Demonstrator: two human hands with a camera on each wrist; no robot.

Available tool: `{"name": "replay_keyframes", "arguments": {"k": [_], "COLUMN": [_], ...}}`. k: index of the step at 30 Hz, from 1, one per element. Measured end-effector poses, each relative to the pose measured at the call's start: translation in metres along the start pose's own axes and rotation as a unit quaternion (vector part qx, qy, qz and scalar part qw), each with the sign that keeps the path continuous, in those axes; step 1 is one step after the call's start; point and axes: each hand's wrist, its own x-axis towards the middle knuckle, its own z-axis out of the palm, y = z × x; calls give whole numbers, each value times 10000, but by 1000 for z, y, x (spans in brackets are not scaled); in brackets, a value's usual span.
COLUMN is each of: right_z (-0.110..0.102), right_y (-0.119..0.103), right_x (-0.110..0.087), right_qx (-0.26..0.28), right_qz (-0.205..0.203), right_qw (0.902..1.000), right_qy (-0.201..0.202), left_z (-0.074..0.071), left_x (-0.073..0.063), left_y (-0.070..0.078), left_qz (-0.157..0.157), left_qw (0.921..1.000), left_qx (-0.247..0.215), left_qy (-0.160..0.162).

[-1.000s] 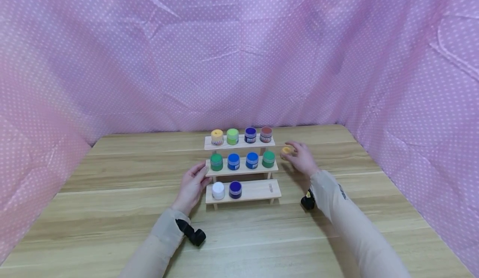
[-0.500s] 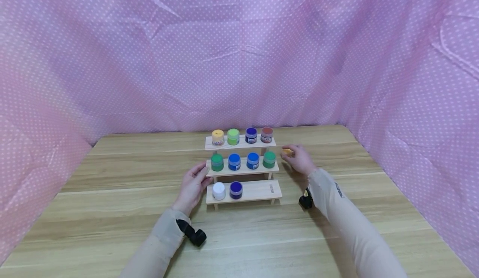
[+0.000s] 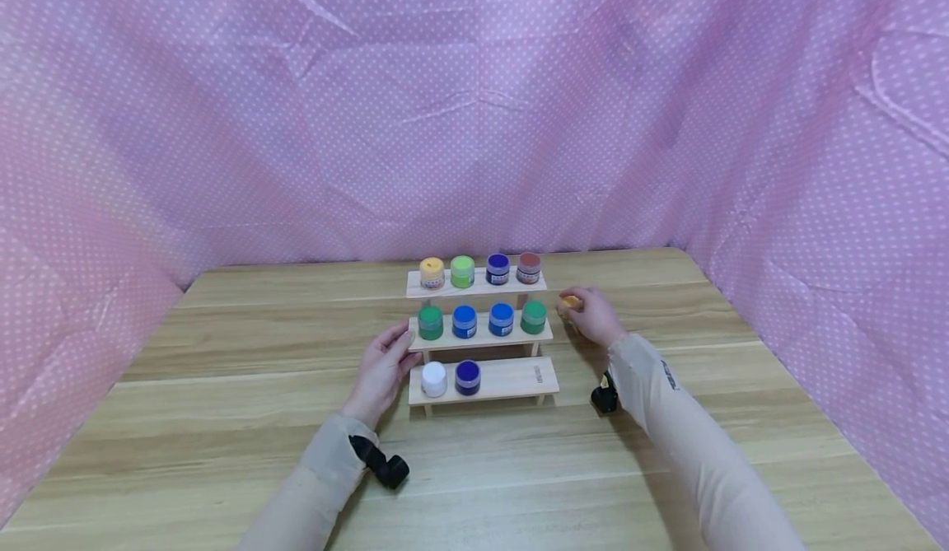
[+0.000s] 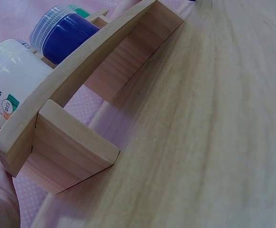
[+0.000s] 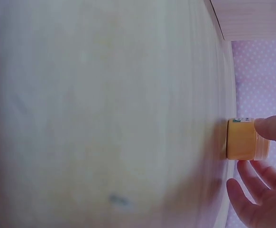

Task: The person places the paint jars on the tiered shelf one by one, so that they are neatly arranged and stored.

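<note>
My right hand (image 3: 596, 318) pinches a yellow-orange paint jar (image 5: 242, 139) between thumb and fingers. The jar's base rests on the table, right of the wooden display shelves. At the left end of the middle shelf (image 3: 482, 339), my left hand (image 3: 380, 374) grips the board's edge; part of its fingers is hidden. On the front shelf (image 3: 511, 380) stand a white jar (image 3: 433, 380) and a dark blue jar (image 3: 468, 379). The middle row has a green jar (image 3: 430, 324) at each end and two blue jars (image 3: 465, 322) between.
The back shelf (image 3: 482, 286) carries yellow (image 3: 432, 274), light green (image 3: 463, 273), dark blue (image 3: 497, 270) and reddish-brown (image 3: 529, 269) jars. A pink dotted cloth (image 3: 474, 123) hangs around the wooden table (image 3: 222, 353).
The right hand has shifted slightly left and closed in around the yellow-orange jar, its fingers now covering more of it. My left hand stays at the shelf's end.
</note>
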Motion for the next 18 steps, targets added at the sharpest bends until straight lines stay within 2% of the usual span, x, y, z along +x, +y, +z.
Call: {"name": "replay_keyframes", "arguments": {"k": [18], "right_z": [-1], "right_y": [-1], "right_x": [-6], "right_qx": [-24], "right_qz": [-204], "right_qw": [9997], "right_qy": [101], "left_z": [-1], "left_x": [0], "left_y": [0], "left_qz": [-91], "left_qw": [9998], "left_qx": [162], "left_qy": [-21]}}
